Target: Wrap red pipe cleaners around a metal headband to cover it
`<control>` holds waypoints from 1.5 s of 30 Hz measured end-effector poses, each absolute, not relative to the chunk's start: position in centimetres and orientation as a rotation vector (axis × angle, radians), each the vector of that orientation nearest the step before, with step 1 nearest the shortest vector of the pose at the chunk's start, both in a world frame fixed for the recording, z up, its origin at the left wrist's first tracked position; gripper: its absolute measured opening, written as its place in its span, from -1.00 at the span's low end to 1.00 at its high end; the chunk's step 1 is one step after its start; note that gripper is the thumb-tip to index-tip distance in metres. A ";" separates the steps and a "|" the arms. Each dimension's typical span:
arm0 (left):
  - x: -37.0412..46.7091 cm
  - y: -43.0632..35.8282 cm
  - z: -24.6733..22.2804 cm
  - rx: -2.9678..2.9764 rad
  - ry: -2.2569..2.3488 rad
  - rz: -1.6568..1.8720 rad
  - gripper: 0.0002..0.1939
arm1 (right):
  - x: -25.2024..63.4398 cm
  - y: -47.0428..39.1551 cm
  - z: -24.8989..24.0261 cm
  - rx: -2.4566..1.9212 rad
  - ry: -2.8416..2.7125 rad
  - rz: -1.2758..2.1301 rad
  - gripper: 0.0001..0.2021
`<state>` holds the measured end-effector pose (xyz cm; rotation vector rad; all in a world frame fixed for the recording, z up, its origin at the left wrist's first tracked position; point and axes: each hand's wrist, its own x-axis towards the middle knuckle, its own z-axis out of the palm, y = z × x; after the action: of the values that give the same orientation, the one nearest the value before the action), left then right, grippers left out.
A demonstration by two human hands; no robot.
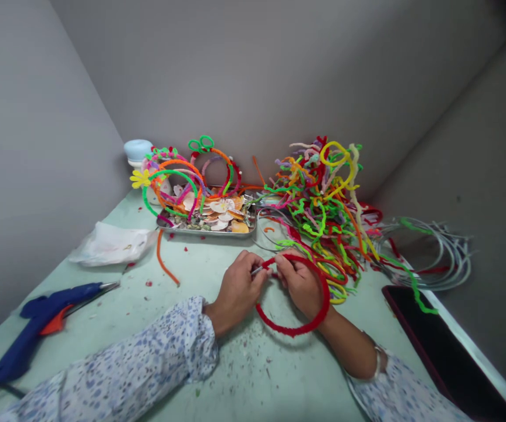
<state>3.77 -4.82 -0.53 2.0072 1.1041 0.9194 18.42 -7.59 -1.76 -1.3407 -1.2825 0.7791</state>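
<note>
A hoop wrapped in fuzzy red pipe cleaner is held up over the middle of the table. My left hand is closed on its upper left part, where a short bare grey piece shows by the fingertips. With thumb and fingers pinched, my right hand grips the red wrapping at the top, close to the left fingertips. The hoop's right side passes in front of my right hand and wrist. Exactly what lies between the fingertips is partly hidden.
A metal tray holds shells and decorated hoops. Right of it rises a tangled heap of pipe cleaners. Bare grey hoops and a dark phone-like slab lie right. A blue glue gun and plastic bag lie left.
</note>
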 end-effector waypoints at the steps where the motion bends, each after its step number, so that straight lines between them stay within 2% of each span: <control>1: 3.8 -4.9 -0.5 2.008 1.105 0.921 -0.92 | 18.4 -7.6 -1.7 -1.340 -1.280 0.780 -0.68; 19: 3.8 -5.3 0.1 1.929 1.130 0.956 -0.84 | 18.4 -7.7 -1.8 -1.368 -1.229 0.829 -0.67; 33: 3.9 -5.0 -0.6 1.438 0.999 0.855 -0.78 | 18.5 -7.8 -1.6 -1.356 -1.257 0.807 -0.67; 45: 4.4 -4.6 -0.3 1.103 0.889 0.810 -0.85 | 18.6 -7.9 -1.5 -1.328 -1.289 0.781 -0.75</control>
<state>4.45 -4.56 -0.27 1.1029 0.8885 0.8097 18.57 -7.86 -1.50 -1.3280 -1.2894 0.7811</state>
